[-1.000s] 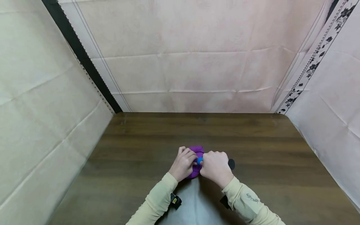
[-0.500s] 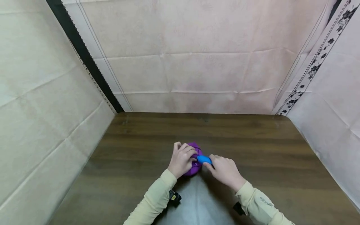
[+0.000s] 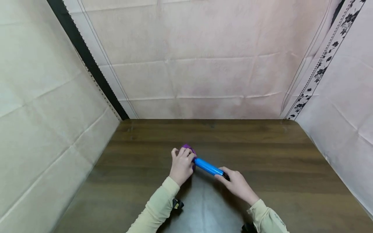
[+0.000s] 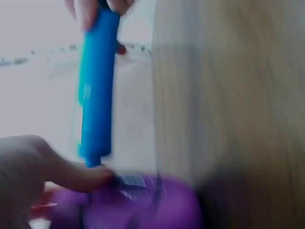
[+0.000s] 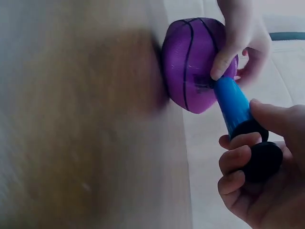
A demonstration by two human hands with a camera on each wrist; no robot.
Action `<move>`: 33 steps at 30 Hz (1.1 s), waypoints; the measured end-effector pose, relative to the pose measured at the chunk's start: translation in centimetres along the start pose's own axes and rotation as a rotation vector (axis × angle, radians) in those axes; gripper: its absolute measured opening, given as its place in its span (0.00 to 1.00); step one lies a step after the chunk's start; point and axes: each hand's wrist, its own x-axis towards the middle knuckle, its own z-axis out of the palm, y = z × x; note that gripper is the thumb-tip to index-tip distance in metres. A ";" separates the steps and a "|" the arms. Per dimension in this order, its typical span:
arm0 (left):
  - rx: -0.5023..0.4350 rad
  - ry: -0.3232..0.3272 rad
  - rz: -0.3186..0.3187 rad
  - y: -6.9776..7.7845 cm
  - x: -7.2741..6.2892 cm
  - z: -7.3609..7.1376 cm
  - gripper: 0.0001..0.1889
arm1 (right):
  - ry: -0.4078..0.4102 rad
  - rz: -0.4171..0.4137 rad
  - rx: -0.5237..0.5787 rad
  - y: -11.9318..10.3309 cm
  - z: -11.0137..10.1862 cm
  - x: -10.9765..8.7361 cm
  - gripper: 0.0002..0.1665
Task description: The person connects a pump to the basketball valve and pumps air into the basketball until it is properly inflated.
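Note:
My left hand (image 3: 182, 165) holds a small purple ball (image 5: 190, 62) with black seam lines, its sides looking dented. The thumb presses where a blue hand pump (image 3: 207, 166) meets the ball. In the left wrist view the pump's narrow tip (image 4: 94, 161) runs in under that thumb. At the pump's other end, my right hand (image 3: 235, 183) grips its black collar, thumb along the barrel and fingers curled by a round black knob (image 5: 263, 162). Most of the ball is hidden behind the left hand in the head view.
A brown wood-grain table (image 3: 262, 149) lies under both hands. Pale fabric walls (image 3: 189, 81) stand at the back and both sides, one edged with a floral strip (image 3: 320, 69). Grey cloth (image 3: 204, 210) shows at the near side.
My right hand has slid right along the pump, away from the ball, uncovering the blue barrel. Ball and left hand have shifted a little left, and the pump now slants more.

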 end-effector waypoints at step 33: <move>-0.187 -0.223 0.152 5.4 -1.0 1.5 0.19 | 0.428 0.091 0.552 0.3 -4.5 -4.6 0.22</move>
